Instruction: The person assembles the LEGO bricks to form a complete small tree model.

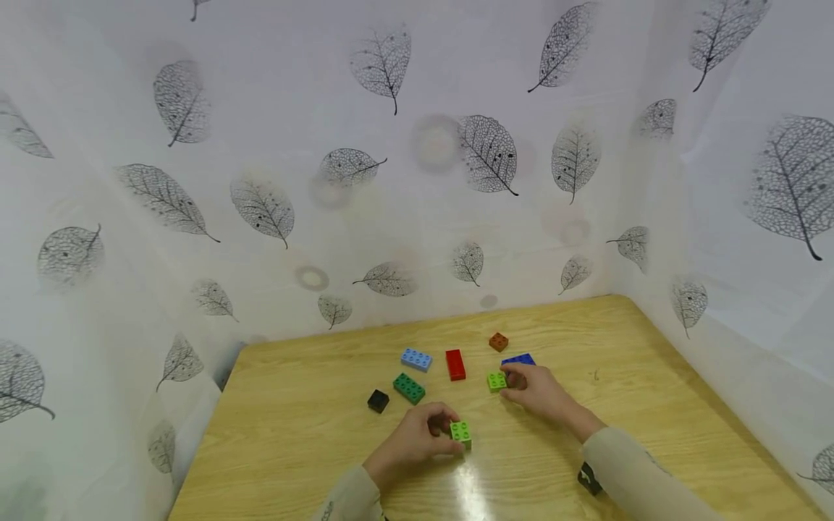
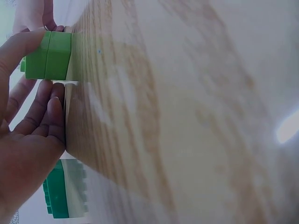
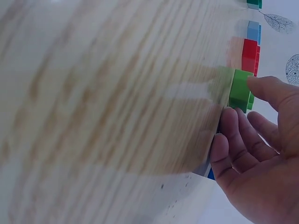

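My left hand (image 1: 420, 438) holds a lime-green toy brick block (image 1: 460, 432) between thumb and fingers, low at the tabletop. In the left wrist view a seam runs across the side of this block (image 2: 48, 56), like two bricks stacked. Farther back and to the right, my right hand (image 1: 537, 391) pinches a second lime-green brick (image 1: 496, 382), with the thumb on one side and fingertips at the other. That brick (image 3: 240, 90) stands studs up at the table surface. A blue brick (image 1: 519, 359) lies just behind the right hand, partly hidden by it.
On the wooden table (image 1: 280, 434) lie a black brick (image 1: 378, 401), a dark green brick (image 1: 409, 388), a light blue brick (image 1: 416, 359), a red brick (image 1: 455, 365) and an orange-brown brick (image 1: 498, 341). A black item (image 1: 589, 479) shows beside the right sleeve. Leaf-patterned white curtains (image 1: 404, 217) border the table.
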A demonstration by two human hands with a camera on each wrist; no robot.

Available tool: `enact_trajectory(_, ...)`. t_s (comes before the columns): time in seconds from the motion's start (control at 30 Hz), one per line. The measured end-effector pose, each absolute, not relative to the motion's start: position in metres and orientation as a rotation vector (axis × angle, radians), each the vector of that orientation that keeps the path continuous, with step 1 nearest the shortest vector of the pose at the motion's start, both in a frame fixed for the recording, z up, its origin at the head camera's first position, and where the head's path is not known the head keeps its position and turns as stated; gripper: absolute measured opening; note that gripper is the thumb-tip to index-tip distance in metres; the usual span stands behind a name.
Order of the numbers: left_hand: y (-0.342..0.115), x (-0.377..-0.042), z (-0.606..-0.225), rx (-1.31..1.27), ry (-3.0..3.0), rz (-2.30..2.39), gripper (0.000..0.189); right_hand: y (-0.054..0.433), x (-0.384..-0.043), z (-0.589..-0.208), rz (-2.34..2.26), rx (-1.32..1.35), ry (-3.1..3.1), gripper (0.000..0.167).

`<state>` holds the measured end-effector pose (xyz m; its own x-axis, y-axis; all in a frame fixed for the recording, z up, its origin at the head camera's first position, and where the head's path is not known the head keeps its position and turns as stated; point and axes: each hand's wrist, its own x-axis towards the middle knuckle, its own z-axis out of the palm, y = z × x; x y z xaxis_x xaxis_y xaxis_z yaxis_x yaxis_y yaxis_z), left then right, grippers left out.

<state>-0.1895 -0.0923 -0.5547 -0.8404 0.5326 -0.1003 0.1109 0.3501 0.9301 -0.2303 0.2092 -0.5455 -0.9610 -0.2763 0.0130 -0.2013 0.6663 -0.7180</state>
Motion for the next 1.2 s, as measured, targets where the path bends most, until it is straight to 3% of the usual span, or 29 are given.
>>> enact_trajectory(0.77, -0.093, -0.190, -0.557, 0.546, 2.208, 1.492, 0.030, 0.204, -0.231, -0.547, -1.098, -0.410, 2.825, 0.042)
enact_trajectory(1.2, -0.094, -0.190, -0.556, 0.543, 2.198, 1.517, 0.031, 0.192, -0.221, -0.531, -1.106, -0.552, 2.779, 0.035)
